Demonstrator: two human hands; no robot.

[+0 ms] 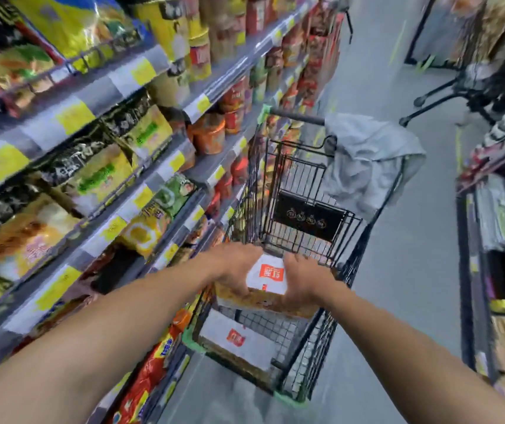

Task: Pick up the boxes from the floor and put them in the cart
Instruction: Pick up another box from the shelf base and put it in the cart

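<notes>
Our two bare forearms reach forward over the near end of a black wire shopping cart (312,356). Inside its basket, at the near end, one white-topped box with a red label (239,341) already lies on the mesh floor. Above it we hold a second box (268,275) of the same kind between both hands, at about rim height over the basket. Our left hand (233,264) clasps its left side with fingers curled over the top edge, and our right hand (306,276) grips the right side the same way. Motion blur hides the fingertips. Farther along the cart, a grey cloth (364,160) hangs over the far end beside the handle (297,116). On our left run shelves (98,96) of snack packets and cup noodles (211,133).
</notes>
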